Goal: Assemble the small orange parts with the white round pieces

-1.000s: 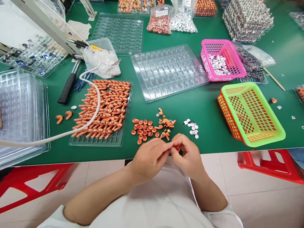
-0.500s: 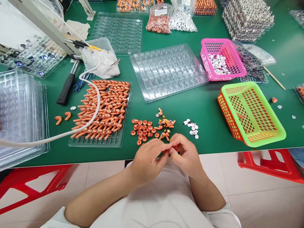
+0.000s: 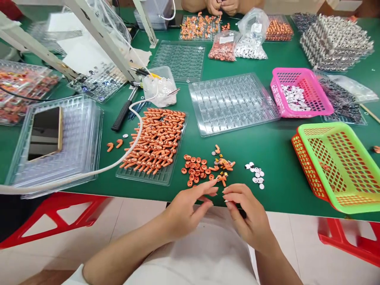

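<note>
My left hand [image 3: 190, 206] is at the table's front edge with its fingers apart and nothing seen between them. To its right, my right hand [image 3: 247, 213] pinches something small and whitish at its fingertips. Just beyond my hands lie small curved orange parts with brass-coloured bits [image 3: 225, 164]. Round orange caps [image 3: 194, 168] are spread to the left of these. A loose group of small white discs [image 3: 257, 173] lies to the right. Farther left, a clear tray [image 3: 162, 178] bears rows of orange stemmed pieces [image 3: 157, 138].
A clear moulded tray [image 3: 234, 103] lies mid-table. Pink [image 3: 303, 111] and green [image 3: 341, 170] baskets stand at right. A white cable [image 3: 97, 173] crosses the left side near a hammer [image 3: 121, 114] and phone [image 3: 46, 132]. A person's hands [image 3: 222, 7] show across the table.
The view has shifted left and up, showing the phone and the other person's hands. My hands have come apart; the left fingers have opened and the right fingertips now hold something whitish.
</note>
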`<state>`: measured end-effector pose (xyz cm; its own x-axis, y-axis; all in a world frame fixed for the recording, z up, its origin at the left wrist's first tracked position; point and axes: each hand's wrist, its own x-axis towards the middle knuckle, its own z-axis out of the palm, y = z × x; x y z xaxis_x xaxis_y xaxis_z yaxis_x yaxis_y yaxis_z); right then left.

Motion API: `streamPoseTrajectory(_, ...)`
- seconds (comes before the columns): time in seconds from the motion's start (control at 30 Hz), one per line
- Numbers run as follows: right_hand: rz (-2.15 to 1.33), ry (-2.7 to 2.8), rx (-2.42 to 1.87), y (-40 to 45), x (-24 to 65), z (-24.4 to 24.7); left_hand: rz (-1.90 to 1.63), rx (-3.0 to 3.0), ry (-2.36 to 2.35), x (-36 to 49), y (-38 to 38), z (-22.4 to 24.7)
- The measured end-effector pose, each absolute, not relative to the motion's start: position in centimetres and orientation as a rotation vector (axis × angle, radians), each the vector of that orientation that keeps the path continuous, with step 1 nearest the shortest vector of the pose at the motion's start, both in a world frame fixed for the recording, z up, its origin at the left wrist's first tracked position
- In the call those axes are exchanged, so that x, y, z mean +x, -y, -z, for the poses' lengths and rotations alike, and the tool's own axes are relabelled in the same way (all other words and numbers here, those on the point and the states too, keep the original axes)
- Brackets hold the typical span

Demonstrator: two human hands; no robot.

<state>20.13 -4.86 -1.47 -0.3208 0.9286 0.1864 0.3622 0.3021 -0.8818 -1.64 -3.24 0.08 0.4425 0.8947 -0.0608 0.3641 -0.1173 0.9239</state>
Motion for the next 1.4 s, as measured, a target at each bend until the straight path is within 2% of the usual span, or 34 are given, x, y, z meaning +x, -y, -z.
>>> streamPoseTrajectory(0.13,-1.064,1.764,-1.144,5.4,20.0,1.9,-0.782,1.847,-1.355,-3.7,2.7,0.4)
streamPoseTrajectory(0.27,-1.049,1.703,-1.139,5.3,19.4,2.2,-0.863,2.095,-1.377,-3.7,1.4,0.9)
streamPoseTrajectory(0.67,-1.119,1.625,-1.151,5.5,20.1,2.0,-0.600,2.514,-1.224,-1.3,-1.6,1.4)
streamPoseTrajectory(0.8,-1.042,1.603,-1.170,5.3,20.3,1.9,-0.726,2.333,-1.111,-1.7,-1.4,0.5)
streamPoseTrajectory(0.9,-0.897,1.718,-1.068,4.6,19.9,1.7,-0.695,2.051,-0.945,-1.3,-0.9,-0.4)
streamPoseTrajectory(1.07,-0.697,1.867,-1.014,3.9,19.2,1.5,-0.670,1.575,-1.093,0.0,-0.3,-1.2)
streamPoseTrajectory(1.23,-0.727,1.774,-1.043,4.3,18.8,1.6,-0.758,1.376,-1.077,0.6,0.1,-0.7)
streamPoseTrajectory(1.4,-0.882,1.652,-1.068,4.6,18.6,1.6,-0.729,1.569,-1.080,0.6,0.1,-0.3)
